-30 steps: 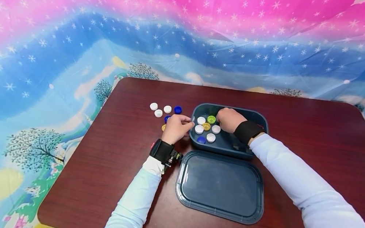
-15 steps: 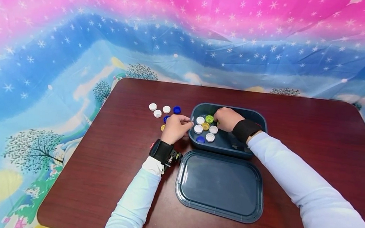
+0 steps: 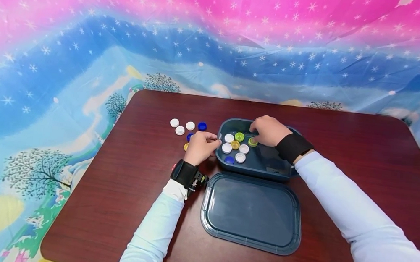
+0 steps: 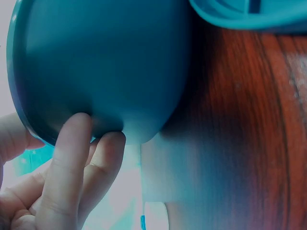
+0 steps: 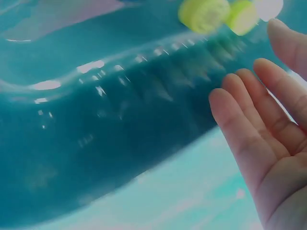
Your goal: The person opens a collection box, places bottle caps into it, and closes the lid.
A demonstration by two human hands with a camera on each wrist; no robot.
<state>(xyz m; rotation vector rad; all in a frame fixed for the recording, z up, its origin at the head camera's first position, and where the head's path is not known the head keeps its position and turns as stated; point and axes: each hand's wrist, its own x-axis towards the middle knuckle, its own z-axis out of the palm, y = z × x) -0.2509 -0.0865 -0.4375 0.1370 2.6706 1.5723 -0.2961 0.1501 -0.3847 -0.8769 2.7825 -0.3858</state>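
My left hand pinches the left end of a dark blue-grey plastic box. In the left wrist view its fingers press the outer wall and the thumb goes over the rim. My right hand hovers over the far side of the box, fingers apart and holding nothing in the right wrist view. Just below its fingertips lies a green bottle cap. Beside that, in the left half of the box, are another green cap, a yellow cap, a blue cap and several white caps.
A matching flat lid lies on the brown table, in front of the box. Left of the box are several loose white caps, blue caps and a yellow cap, partly behind the left hand. A patterned cloth hangs behind.
My right hand has let go of the second green cap, which now lies in the box, and has risen slightly up and to the right. The left hand stays at the box's end.
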